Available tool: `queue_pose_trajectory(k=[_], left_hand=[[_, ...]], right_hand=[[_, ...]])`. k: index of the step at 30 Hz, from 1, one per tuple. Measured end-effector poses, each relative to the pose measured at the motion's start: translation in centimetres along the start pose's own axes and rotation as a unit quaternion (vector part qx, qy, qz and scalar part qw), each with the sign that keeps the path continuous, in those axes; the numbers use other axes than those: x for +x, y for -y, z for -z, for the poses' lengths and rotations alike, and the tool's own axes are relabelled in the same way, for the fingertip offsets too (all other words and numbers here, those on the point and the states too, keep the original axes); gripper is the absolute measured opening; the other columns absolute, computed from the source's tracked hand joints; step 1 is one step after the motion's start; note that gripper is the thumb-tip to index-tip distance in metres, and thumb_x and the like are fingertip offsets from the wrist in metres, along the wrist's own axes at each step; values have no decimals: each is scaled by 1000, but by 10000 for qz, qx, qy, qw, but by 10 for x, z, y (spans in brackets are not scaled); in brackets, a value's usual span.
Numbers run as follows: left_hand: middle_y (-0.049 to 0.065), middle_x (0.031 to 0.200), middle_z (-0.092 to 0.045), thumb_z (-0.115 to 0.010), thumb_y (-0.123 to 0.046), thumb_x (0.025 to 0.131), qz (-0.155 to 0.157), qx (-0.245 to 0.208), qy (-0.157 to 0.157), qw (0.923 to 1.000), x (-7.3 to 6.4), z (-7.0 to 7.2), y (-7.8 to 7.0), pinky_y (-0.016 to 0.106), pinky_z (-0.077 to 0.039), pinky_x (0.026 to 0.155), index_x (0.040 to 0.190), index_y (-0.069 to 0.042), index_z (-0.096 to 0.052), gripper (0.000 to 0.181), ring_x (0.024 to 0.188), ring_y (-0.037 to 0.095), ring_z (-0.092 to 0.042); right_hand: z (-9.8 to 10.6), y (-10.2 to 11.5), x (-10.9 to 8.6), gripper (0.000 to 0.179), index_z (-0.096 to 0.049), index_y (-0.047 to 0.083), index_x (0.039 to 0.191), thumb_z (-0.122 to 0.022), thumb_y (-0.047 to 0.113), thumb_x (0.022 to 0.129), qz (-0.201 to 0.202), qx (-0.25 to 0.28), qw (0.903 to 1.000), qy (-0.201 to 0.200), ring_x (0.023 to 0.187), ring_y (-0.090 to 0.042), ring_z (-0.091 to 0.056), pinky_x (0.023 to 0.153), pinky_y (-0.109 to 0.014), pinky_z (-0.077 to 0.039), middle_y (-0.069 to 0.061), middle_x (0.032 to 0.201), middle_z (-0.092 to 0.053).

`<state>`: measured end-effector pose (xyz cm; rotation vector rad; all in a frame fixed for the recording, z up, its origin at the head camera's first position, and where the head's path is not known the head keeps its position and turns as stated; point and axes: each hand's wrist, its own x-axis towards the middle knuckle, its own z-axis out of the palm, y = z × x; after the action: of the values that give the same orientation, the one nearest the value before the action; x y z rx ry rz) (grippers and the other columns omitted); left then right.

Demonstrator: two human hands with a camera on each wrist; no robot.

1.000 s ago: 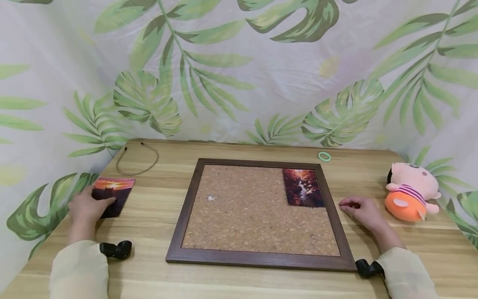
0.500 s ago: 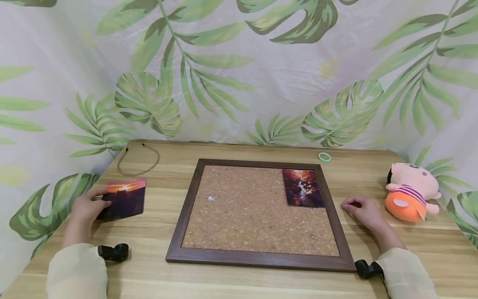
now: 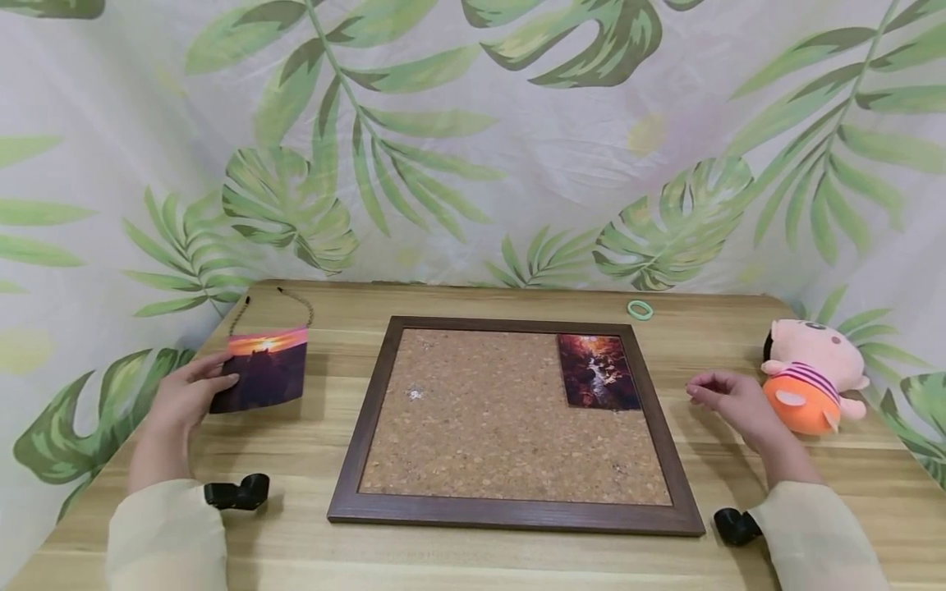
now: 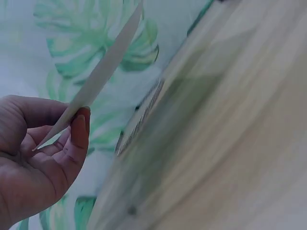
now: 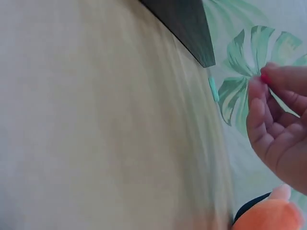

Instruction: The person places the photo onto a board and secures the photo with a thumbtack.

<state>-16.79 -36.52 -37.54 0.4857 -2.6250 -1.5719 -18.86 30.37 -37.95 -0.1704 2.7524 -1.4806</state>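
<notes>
My left hand [image 3: 185, 396] pinches a sunset photo print [image 3: 268, 369] by its left edge, thumb in front. It is held up over the table, overlapping the chain necklace in the head view. The left wrist view shows the print [image 4: 103, 72] nearly edge-on, pale side visible, between thumb and fingers. To the right of the corkboard [image 3: 480, 419], my right hand [image 3: 739, 406] is raised with thumb and index finger together. They pinch a small red thing [image 5: 265, 77], mostly hidden by the fingertips. A dark forest-stream photo [image 3: 599, 371] lies in the corkboard's upper right corner.
A brown wooden frame [image 3: 517, 513] borders the corkboard. The chain necklace [image 3: 306, 305] lies at the table's back left, a green ring [image 3: 640, 310] at the back right. A pink plush toy [image 3: 813, 373] in orange lies right of my right hand. A leaf-print cloth [image 3: 458, 164] hangs behind.
My left hand has lifted the sunset photo off the table and carried it right and a little toward the back. My right hand has risen and shifted slightly right, away from the frame.
</notes>
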Motion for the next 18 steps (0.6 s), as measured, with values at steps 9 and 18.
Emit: queue_pose_trajectory(k=[9, 18], left_hand=[[-3, 108, -43, -66, -23, 77, -187, -1338, 654, 9887, 16, -45, -25, 15, -39, 72, 132, -16, -39, 61, 93, 6, -45], [7, 111, -40, -60, -13, 82, -330, -1522, 1055, 9822, 12, -98, -75, 17, -42, 72, 132, -5, -37, 56, 88, 7, -48]], right_hand=[[-4, 27, 18, 29, -55, -8, 91, -57, 20, 85, 328, 162, 9982, 483, 63, -20, -48, 55, -32, -39, -5, 69, -54], [-29, 63, 41, 24, -53, -8, 85, -54, 16, 86, 539, 415, 9964, 515, 54, -16, -42, 52, -29, -36, -4, 61, -45]])
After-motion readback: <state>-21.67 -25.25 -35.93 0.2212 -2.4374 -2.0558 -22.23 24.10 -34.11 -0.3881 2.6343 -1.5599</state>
